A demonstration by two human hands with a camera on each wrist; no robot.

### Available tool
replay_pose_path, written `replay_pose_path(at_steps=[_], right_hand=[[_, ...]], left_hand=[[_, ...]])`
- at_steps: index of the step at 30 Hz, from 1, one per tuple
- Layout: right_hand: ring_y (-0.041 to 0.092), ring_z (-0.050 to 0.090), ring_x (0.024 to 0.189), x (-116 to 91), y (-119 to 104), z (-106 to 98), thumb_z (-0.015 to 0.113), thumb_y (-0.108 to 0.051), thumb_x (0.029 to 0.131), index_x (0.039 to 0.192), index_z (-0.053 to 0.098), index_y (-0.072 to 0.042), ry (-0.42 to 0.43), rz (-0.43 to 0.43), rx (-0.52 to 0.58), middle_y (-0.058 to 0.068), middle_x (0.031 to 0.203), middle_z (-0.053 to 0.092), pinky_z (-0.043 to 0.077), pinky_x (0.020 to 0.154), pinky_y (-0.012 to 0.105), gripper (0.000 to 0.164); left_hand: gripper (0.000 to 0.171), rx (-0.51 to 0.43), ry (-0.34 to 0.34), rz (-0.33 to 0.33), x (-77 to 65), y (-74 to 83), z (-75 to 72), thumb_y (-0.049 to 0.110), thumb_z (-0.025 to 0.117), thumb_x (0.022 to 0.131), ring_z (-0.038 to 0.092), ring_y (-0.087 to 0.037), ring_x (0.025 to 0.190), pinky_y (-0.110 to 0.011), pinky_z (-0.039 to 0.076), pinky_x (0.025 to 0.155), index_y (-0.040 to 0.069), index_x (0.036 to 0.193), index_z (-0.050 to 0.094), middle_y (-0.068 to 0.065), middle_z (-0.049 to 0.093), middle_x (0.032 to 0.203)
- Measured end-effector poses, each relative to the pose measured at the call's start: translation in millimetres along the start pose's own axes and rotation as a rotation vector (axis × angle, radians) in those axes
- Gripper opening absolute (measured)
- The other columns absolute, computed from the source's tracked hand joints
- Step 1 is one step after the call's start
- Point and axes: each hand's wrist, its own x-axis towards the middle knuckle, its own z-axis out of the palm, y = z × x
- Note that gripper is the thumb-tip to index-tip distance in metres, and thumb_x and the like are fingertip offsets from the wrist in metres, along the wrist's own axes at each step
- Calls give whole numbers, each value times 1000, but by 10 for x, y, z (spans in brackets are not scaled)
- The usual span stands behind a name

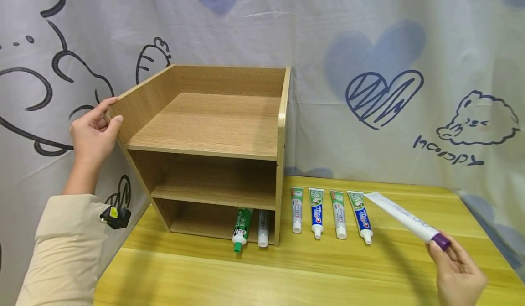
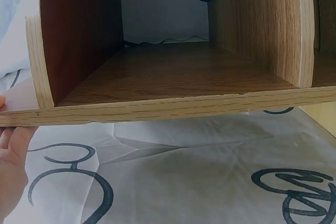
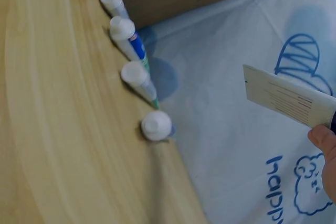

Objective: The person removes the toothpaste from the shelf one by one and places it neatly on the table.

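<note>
My left hand (image 1: 95, 130) grips the front edge of the left side panel of a wooden shelf unit (image 1: 205, 151), thumb on one side and fingers on the other. In the left wrist view the fingers of that hand (image 2: 13, 166) show at the panel's edge. My right hand (image 1: 459, 269) pinches a white toothpaste tube (image 1: 404, 215) by its purple cap, holding it above the table at the right. The right wrist view shows the tube's printed back (image 3: 289, 98) and part of the thumb. Left of it, several toothpaste tubes (image 1: 338, 215) lie in a row on the table, caps toward me.
On the unit's bottom shelf lie a green toothpaste tube (image 1: 243, 226) and a grey-white tube (image 1: 263, 228), the green one's cap jutting past the front edge. A patterned curtain (image 1: 311, 59) hangs behind the yellow wooden table (image 1: 287, 278).
</note>
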Motion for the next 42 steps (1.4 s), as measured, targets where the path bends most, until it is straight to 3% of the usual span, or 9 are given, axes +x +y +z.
replay_pose_path(at_steps=[7,10,15,22,27,34,39,42], right_hand=[[20,69,90,398,719,-958,60,24,71,115,50,24,-32,-36,-183,16,104,69,53,73,25,45],[17,69,90,488,885,-1122,65,20,71,114,54,19,-20,-52,-299,14,105,69,53,73,23,45],[10,69,87,512,919,-1040,70,12,71,112,60,13,11,-72,-436,5,100,71,53,72,20,42],[6,69,84,565,1009,-953,71,11,70,109,63,10,86,-66,-402,-2,93,72,52,71,18,40],[-3,66,77,530,915,-673,70,11,71,107,66,6,123,-38,-444,-13,83,70,50,67,10,37],[-10,63,71,423,761,-212,60,18,73,90,70,-16,141,17,-472,-20,77,65,48,66,5,40],[-10,62,70,429,863,-167,58,19,73,83,68,-24,163,12,-496,-22,76,64,47,65,3,45],[-12,60,71,428,926,-181,60,17,74,90,69,-18,165,15,-564,-26,76,62,47,66,2,39]], left_hand=[[33,-17,5,18,1,-13,0,0,58,80,44,16,47,0,36,46,9,110,68,27,44,51],[33,-10,1,15,-2,-3,-1,-1,58,80,42,15,46,-1,36,46,6,111,68,26,42,50],[35,-15,-12,-20,-9,21,-8,-1,57,80,46,16,49,0,38,49,1,114,65,28,45,51],[34,-28,-5,-8,-2,-19,-7,0,59,80,48,16,51,0,39,49,8,112,67,28,47,52],[35,-34,-6,-15,3,-11,-4,0,59,80,50,16,53,0,40,51,9,112,68,30,51,54],[35,-10,-15,-6,-4,8,-6,0,57,81,47,16,50,0,38,49,1,115,65,28,46,52],[35,-12,-15,-9,-9,29,-12,-1,57,81,47,17,50,0,38,49,-2,115,64,30,46,52],[35,-18,-18,-20,-4,21,-13,-1,57,81,49,17,53,1,39,51,-1,115,64,31,49,54]])
